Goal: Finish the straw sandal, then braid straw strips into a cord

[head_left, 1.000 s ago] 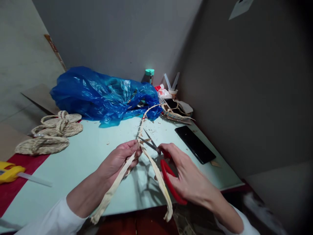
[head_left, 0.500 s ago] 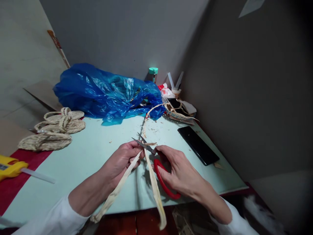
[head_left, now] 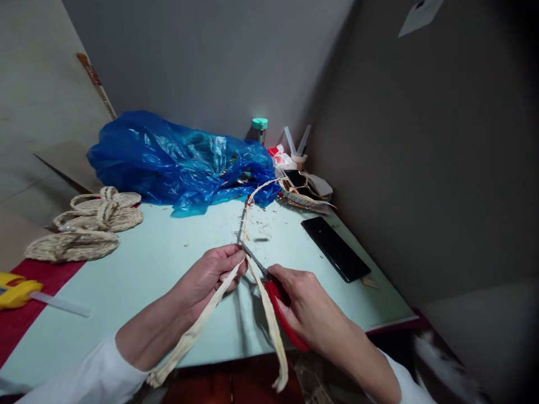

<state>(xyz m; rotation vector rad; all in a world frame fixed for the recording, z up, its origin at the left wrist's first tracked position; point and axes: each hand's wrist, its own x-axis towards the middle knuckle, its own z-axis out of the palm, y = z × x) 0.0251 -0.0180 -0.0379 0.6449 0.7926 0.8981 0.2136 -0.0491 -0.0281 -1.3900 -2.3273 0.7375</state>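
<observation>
My left hand (head_left: 208, 280) pinches a thin twisted cord (head_left: 247, 221) of pale dried plant fibre where two flat strips split off. One fibre strip (head_left: 202, 322) hangs down to the left, the other (head_left: 272, 331) toward the right, both past the table's front edge. My right hand (head_left: 309, 297) is wrapped around the red handles of a pair of scissors (head_left: 286, 322). Their blades are closed and point at the cord just by my left fingertips. The cord runs away from me and curves right at its far end.
A crumpled blue plastic bag (head_left: 177, 163) fills the back. Woven fibre soles (head_left: 73, 245) lie at left, near a yellow glue gun (head_left: 19, 290). A black phone (head_left: 336, 248) lies at right, with a cluttered tray (head_left: 305, 196) behind it. Walls stand behind and to the right.
The scissor blades have closed. A short fibre end that stuck out beside them is gone from the cord, and a small blurred dark patch shows just above the blades. The view has shifted slightly.
</observation>
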